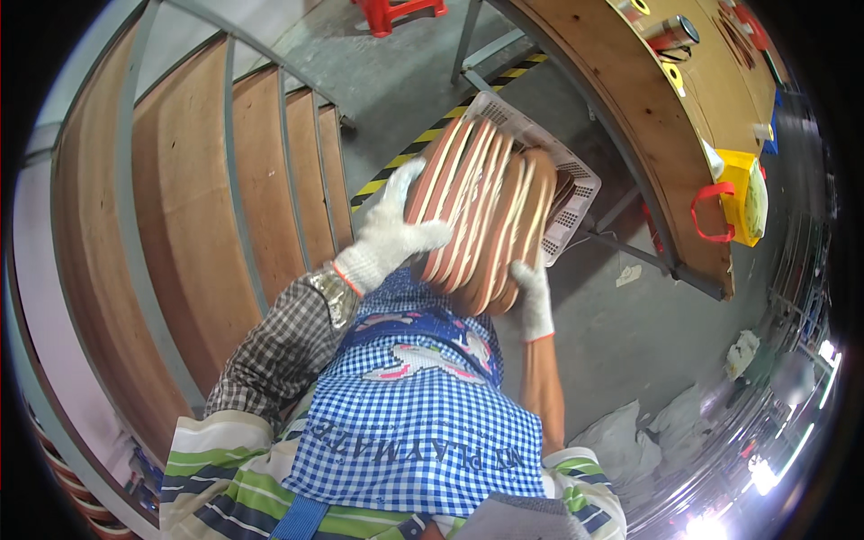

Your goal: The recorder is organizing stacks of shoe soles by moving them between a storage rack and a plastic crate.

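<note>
Both my hands, in white knit gloves, hold a stack of shoe soles [477,211] in front of my apron. The soles are brown with cream edges and stand side by side, pressed together. My left hand [391,229] lies against the stack's left side, thumb and fingers spread along it. At the near right of the stack, my right hand [533,292] grips it, its fingers partly hidden. Just beyond the stack is a white plastic basket [576,180] on the floor. A few dark brown pieces show inside it, mostly covered by the soles.
Left of me stands a metal rack [229,171] with wooden shelves. A wooden table [630,108] at the right carries a tumbler [670,33], tape rolls and a yellow bag [742,193]. Black and yellow floor tape [396,162] runs past the basket. A red stool [396,13] stands farther off.
</note>
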The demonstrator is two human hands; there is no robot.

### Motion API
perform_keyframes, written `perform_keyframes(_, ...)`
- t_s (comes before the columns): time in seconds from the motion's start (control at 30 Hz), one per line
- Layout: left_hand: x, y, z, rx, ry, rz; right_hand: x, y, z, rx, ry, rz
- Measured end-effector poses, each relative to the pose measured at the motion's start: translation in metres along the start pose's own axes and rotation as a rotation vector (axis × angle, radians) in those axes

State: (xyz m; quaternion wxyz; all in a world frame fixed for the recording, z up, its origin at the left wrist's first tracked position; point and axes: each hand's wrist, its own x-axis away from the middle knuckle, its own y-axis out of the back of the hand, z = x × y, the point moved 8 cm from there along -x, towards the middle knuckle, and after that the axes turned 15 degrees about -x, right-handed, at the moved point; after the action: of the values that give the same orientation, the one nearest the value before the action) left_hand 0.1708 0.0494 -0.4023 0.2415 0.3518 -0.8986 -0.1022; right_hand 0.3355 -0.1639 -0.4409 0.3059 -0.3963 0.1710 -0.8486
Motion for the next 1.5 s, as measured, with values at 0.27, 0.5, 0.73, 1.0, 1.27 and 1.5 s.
perform_keyframes(0.27,0.017,-0.047,0.054,0.389,0.464,0.367,-0.003,0.073,-0.080,-0.059,-0.200,-0.120)
perform_keyframes(0.5,-0.081,-0.039,0.067,0.084,0.366,0.156,-0.110,0.075,-0.082,-0.212,-0.123,-0.034)
perform_keyframes(0.73,-0.199,-0.043,0.089,-0.217,0.144,0.166,-0.221,0.081,-0.120,-0.468,-0.158,-0.091)
perform_keyframes(1.0,-0.242,-0.094,0.139,-0.069,0.216,0.234,-0.258,0.130,-0.162,-0.605,-0.187,-0.155)
perform_keyframes(1.27,-0.266,-0.109,0.141,0.004,0.162,0.310,-0.268,0.142,-0.152,-0.541,-0.027,-0.211)
perform_keyframes(1.5,-0.281,-0.109,0.165,0.041,0.217,0.295,-0.277,0.146,-0.139,0.305,0.068,-0.393)
